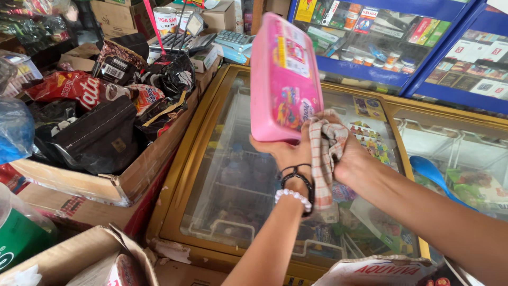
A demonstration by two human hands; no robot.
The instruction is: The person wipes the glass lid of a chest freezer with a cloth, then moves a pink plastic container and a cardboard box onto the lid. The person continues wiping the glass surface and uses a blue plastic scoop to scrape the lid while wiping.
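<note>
My left hand (286, 153) holds a pink rectangular plastic-wrapped pack (284, 79) upright by its lower edge, above the glass lid of a chest freezer (222, 159). My right hand (344, 153) grips a checked red-and-white cloth (324, 153) and presses it against the pack's lower right corner. Black cords and a white bead bracelet circle my left wrist.
A cardboard box (121, 180) at the left holds a black bag and snack packets. More cardboard boxes sit at the lower left. A calculator (233, 38) lies behind the freezer. Blue glass display cabinets (402, 47) with small goods stand behind. A blue scoop (431, 172) lies inside the freezer at right.
</note>
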